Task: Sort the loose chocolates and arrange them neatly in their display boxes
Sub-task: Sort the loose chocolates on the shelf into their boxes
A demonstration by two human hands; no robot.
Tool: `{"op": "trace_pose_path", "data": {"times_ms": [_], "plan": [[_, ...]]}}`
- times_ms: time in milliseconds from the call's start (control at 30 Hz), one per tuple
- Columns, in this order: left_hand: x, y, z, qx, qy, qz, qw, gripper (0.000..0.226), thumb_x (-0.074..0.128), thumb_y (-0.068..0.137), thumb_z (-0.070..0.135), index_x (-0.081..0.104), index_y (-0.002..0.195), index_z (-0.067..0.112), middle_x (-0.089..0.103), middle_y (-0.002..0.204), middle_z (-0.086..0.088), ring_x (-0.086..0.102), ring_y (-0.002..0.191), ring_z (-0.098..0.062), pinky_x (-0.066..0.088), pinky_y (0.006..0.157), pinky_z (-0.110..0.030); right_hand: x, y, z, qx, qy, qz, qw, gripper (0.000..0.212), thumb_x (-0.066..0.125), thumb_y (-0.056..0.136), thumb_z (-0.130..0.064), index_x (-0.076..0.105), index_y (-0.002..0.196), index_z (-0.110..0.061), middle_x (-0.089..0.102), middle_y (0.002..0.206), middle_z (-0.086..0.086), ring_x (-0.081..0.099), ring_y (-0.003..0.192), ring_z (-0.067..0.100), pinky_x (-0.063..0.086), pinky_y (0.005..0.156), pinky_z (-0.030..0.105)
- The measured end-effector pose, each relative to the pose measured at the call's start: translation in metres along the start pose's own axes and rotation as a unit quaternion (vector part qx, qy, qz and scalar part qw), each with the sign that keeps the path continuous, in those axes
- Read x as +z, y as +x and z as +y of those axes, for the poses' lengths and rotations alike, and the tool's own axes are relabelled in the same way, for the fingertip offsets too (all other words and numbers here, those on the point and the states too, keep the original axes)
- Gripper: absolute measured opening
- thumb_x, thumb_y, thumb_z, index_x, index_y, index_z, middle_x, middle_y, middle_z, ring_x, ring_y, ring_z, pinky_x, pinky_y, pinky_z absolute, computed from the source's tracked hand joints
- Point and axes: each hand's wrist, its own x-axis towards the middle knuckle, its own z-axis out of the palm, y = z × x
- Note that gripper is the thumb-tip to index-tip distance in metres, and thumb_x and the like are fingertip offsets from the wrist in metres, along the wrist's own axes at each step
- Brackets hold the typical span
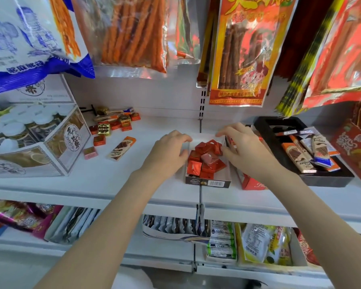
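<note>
On the white shelf [117,180], a small display box [208,181] sits near the front edge, heaped with red-wrapped chocolates [205,157]. The left hand [167,151] rests on the box's left wall and the right hand [241,144] on its right, fingers loosely spread, pinching nothing visible. Right of them a black tray [329,180] holds chocolate bars [300,157]. Farther left lie loose chocolates [111,128] beside a carton of jars [35,142]. Hanging snack bags [133,32] fill the far wall above.
</note>
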Motion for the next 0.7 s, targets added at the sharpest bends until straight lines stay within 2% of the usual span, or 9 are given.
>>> {"op": "trace_pose_path", "data": {"times_ms": [133, 233, 367, 467, 533, 600, 700], "plan": [[-0.018, -0.012, -0.043, -0.076, 0.098, 0.044, 0.991, 0.039, 0.049, 0.090, 0.018, 0.049, 0.129, 0.021, 0.046, 0.136, -0.004, 0.037, 0.126, -0.026, 0.030, 0.104, -0.040, 0.018, 0.013, -0.029, -0.010, 0.058, -0.018, 0.998, 0.033, 0.051, 0.089, -0.011, 0.052, 0.122, -0.016, 0.050, 0.128, 0.004, 0.047, 0.116, 0.020, 0.033, 0.093, 0.021], [-0.032, -0.028, -0.081, -0.164, 0.158, 0.078, 0.971, 0.046, 0.049, 0.090, 0.023, 0.041, 0.135, 0.021, 0.031, 0.146, -0.007, 0.015, 0.136, -0.031, 0.019, 0.109, -0.047, 0.039, 0.033, -0.053, -0.019, 0.103, -0.047, 0.993, 0.035, 0.050, 0.089, -0.009, 0.050, 0.124, -0.015, 0.053, 0.129, 0.004, 0.050, 0.114, 0.018, 0.032, 0.088, 0.015], [-0.036, -0.043, -0.125, -0.279, 0.143, 0.010, 0.950, 0.053, 0.037, 0.094, 0.036, 0.022, 0.143, 0.021, 0.012, 0.152, -0.015, 0.005, 0.139, -0.038, 0.011, 0.113, -0.054, 0.079, 0.082, -0.078, -0.052, 0.114, -0.114, 0.986, 0.042, 0.046, 0.092, -0.009, 0.041, 0.134, -0.015, 0.045, 0.137, 0.010, 0.041, 0.126, 0.025, 0.030, 0.098, 0.024], [-0.033, -0.041, -0.138, -0.292, 0.116, -0.044, 0.948, 0.053, 0.029, 0.094, 0.045, 0.018, 0.143, 0.029, 0.004, 0.153, -0.016, -0.001, 0.140, -0.037, 0.006, 0.114, -0.051, 0.116, 0.124, -0.095, -0.066, 0.106, -0.169, 0.978, 0.049, 0.043, 0.094, -0.014, 0.031, 0.140, -0.022, 0.028, 0.147, 0.012, 0.035, 0.130, 0.031, 0.029, 0.105, 0.031], [-0.035, -0.036, -0.139, -0.281, 0.100, -0.071, 0.952, 0.052, 0.032, 0.093, 0.047, 0.022, 0.142, 0.030, 0.002, 0.154, -0.017, -0.005, 0.140, -0.038, 0.003, 0.114, -0.051, 0.138, 0.152, -0.106, -0.088, 0.095, -0.172, 0.977, 0.053, 0.044, 0.093, -0.015, 0.026, 0.142, -0.024, 0.017, 0.151, 0.014, 0.025, 0.136, 0.036, 0.022, 0.113, 0.037], [-0.040, -0.032, -0.139, -0.266, 0.098, -0.077, 0.956, 0.050, 0.039, 0.091, 0.045, 0.028, 0.138, 0.029, 0.005, 0.153, -0.017, -0.001, 0.139, -0.040, 0.007, 0.114, -0.051, 0.154, 0.179, -0.116, -0.098, 0.070, -0.159, 0.980, 0.059, 0.047, 0.090, -0.018, 0.023, 0.143, -0.029, 0.009, 0.154, 0.014, 0.015, 0.139, 0.038, 0.018, 0.114, 0.046], [-0.047, -0.030, -0.141, -0.253, 0.103, -0.082, 0.959, 0.052, 0.046, 0.088, 0.046, 0.035, 0.135, 0.026, 0.005, 0.154, -0.010, 0.004, 0.138, -0.040, 0.012, 0.112, -0.051, 0.168, 0.210, -0.126, -0.116, 0.003, -0.151, 0.982, 0.062, 0.052, 0.086, -0.029, 0.024, 0.141, -0.037, 0.009, 0.155, 0.008, 0.011, 0.139, 0.038, 0.020, 0.111, 0.054]]}}
